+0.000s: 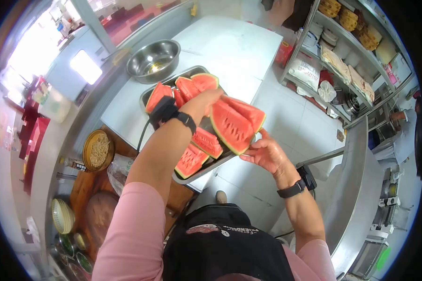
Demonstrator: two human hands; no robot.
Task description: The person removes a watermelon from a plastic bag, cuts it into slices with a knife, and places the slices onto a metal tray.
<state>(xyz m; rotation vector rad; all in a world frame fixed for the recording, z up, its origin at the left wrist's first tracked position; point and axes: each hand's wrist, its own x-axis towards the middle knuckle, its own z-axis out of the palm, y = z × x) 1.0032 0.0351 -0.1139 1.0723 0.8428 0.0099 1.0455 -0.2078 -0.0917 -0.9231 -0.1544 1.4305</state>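
Two large watermelon wedges [234, 122], red with green rind, are held side by side over the right part of a metal tray [215, 164]. My left hand [213, 98] grips their upper left end; its fingers are partly hidden by the fruit. At their lower right end, my right hand [269, 153] is closed around the rind edge with thumb and fingers. Several more cut watermelon pieces [191, 159] lie in the tray, some near my left forearm and others at the far end.
A steel bowl [154, 61] stands beyond the tray on the white table [229, 42]. On the left are a wooden board [82, 196], a bowl of noodle-like strips [98, 149] and stacked bowls [62, 216]. Shelves [347, 65] and a steel counter [349, 187] flank the right side.
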